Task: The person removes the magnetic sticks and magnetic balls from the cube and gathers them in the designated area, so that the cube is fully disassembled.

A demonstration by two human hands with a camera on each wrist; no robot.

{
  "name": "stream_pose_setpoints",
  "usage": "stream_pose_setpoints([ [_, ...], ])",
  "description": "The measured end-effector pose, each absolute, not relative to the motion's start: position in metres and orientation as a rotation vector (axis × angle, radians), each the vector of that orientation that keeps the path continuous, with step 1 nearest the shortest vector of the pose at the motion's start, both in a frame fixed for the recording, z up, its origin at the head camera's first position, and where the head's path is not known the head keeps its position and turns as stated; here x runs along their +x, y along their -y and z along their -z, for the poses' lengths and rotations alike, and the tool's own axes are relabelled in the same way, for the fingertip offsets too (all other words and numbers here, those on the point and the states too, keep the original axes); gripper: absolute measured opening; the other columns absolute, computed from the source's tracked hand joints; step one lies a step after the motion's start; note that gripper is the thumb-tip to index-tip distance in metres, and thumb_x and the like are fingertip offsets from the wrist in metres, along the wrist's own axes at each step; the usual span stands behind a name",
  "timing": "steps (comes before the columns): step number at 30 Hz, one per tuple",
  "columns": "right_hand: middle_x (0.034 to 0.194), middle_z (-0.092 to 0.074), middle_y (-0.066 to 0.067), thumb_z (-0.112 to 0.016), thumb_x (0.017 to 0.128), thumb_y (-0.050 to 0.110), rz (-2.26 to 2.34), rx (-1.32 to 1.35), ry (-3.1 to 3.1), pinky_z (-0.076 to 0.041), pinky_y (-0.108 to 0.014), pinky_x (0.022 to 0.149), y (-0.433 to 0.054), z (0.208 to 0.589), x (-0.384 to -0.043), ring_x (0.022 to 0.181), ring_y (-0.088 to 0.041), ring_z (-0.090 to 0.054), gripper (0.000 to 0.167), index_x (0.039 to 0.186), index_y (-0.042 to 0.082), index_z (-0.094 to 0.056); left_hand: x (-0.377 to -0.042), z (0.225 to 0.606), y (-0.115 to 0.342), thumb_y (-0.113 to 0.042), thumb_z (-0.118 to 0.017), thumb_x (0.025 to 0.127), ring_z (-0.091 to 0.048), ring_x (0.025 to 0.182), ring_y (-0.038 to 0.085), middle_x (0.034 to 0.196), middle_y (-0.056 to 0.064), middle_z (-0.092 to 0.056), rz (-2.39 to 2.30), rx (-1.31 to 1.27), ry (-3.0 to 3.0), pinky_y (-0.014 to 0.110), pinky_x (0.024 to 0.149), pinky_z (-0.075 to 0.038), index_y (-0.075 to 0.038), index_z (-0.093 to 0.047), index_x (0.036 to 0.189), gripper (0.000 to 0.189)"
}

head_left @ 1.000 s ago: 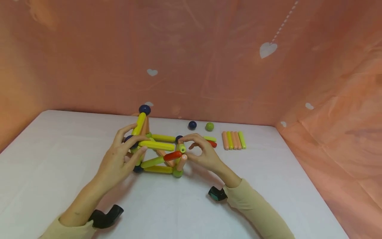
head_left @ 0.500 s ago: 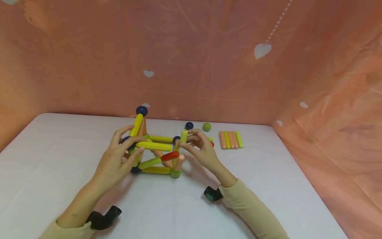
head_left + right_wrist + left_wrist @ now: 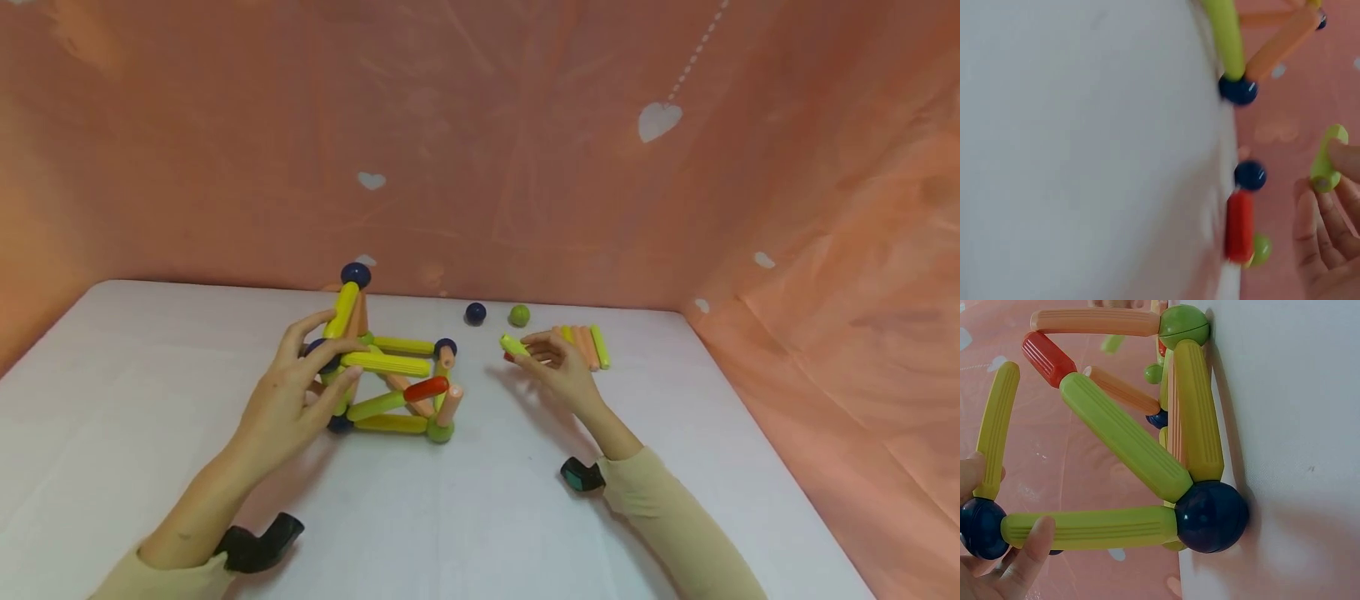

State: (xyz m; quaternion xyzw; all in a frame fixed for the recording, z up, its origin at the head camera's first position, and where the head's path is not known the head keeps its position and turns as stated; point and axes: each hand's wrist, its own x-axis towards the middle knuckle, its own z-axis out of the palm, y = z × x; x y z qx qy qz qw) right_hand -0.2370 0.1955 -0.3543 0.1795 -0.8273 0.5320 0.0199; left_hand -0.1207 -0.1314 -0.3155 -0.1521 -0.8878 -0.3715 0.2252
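Rod-and-ball frame (image 3: 390, 424), on white tabletop (image 3: 480, 525): gripped around a navy corner ball (image 3: 984, 528) by the left hand (image 3: 288, 400). Short lime-green rod (image 3: 1327, 161): pinched between thumb and fingers of the right hand (image 3: 564, 375).

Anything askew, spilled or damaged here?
Nothing looks spilled or damaged. Slightly odd: the red stick meets the long lime stick end to end with no ball between them, whereas the latter's other end sits against a blue ball.

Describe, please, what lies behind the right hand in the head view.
Behind the right hand, part of a row of coloured sticks shows, plus a bit of a red stick. The hand covers the row's lower left; whatever else it hides cannot be seen.
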Motion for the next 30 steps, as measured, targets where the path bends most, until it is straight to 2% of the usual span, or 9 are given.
stream_pose_setpoints([
  [6, 0.089, -0.069, -0.023, -0.069, 0.086, 0.005, -1.481, 0.437, 2.800, -0.052, -0.025, 0.057, -0.212, 0.359, -0.242, 0.069, -0.023, -0.064, 0.029, 0.112, -0.006, -0.064, -0.121, 0.316, 0.130, -0.016, -0.062, 0.094, -0.056, 0.066, 0.012, 0.146, 0.017, -0.033, 1.030, -0.411, 2.461, 0.022, 0.058, -0.050, -0.012, -0.064, 0.118, 0.024],
  [10, 0.096, -0.069, -0.019, -0.071, 0.085, 0.006, -1.290, 0.462, 2.878, -0.052, -0.024, 0.063, -0.212, 0.358, -0.245, 0.079, -0.022, -0.065, 0.026, 0.108, -0.004, -0.066, -0.120, 0.314, 0.131, -0.016, -0.062, 0.094, -0.057, 0.066, 0.013, 0.146, 0.017, -0.034, 1.021, -0.401, 2.462, 0.022, 0.058, -0.050, -0.012, -0.064, 0.118, 0.024],
  [15, 0.106, -0.067, -0.019, -0.069, 0.085, 0.002, -1.140, 0.510, 2.921, -0.055, -0.031, 0.074, -0.208, 0.357, -0.249, 0.089, -0.028, -0.065, 0.021, 0.105, -0.003, -0.067, -0.120, 0.313, 0.131, -0.015, -0.062, 0.094, -0.057, 0.068, 0.014, 0.147, 0.017, -0.034, 1.028, -0.401, 2.460, 0.021, 0.058, -0.050, -0.012, -0.064, 0.118, 0.024],
  [21, 0.105, -0.068, -0.018, -0.065, 0.082, -0.001, -1.030, 0.494, 2.897, -0.056, -0.038, 0.077, -0.205, 0.352, -0.249, 0.089, -0.030, -0.067, 0.019, 0.101, -0.003, -0.068, -0.120, 0.313, 0.130, -0.013, -0.063, 0.093, -0.054, 0.065, 0.011, 0.146, 0.017, -0.034, 1.031, -0.401, 2.455, 0.020, 0.056, -0.050, -0.012, -0.064, 0.117, 0.024],
  [24, 0.101, -0.069, -0.017, -0.066, 0.081, 0.001, -1.035, 0.530, 2.847, -0.055, -0.041, 0.077, -0.198, 0.347, -0.248, 0.088, -0.030, -0.067, 0.019, 0.100, -0.003, -0.068, -0.119, 0.313, 0.129, -0.013, -0.063, 0.093, -0.054, 0.064, 0.010, 0.147, 0.017, -0.033, 1.029, -0.405, 2.454, 0.020, 0.056, -0.050, -0.012, -0.064, 0.117, 0.024],
  [27, 0.103, -0.068, -0.021, -0.068, 0.083, 0.001, -1.174, 0.664, 2.781, -0.055, -0.043, 0.081, -0.184, 0.344, -0.247, 0.092, -0.034, -0.066, 0.023, 0.104, -0.006, -0.066, -0.118, 0.312, 0.128, -0.014, -0.063, 0.093, -0.055, 0.066, 0.011, 0.147, 0.017, -0.033, 1.031, -0.407, 2.452, 0.020, 0.056, -0.050, -0.013, -0.064, 0.118, 0.025],
  [30, 0.114, -0.064, -0.024, -0.071, 0.084, 0.004, -1.351, 0.804, 2.754, -0.054, -0.042, 0.087, -0.167, 0.344, -0.248, 0.102, -0.036, -0.064, 0.033, 0.113, -0.008, -0.061, -0.117, 0.312, 0.128, -0.013, -0.063, 0.093, -0.056, 0.065, 0.012, 0.147, 0.017, -0.033, 1.027, -0.405, 2.447, 0.020, 0.056, -0.050, -0.013, -0.064, 0.117, 0.025],
])
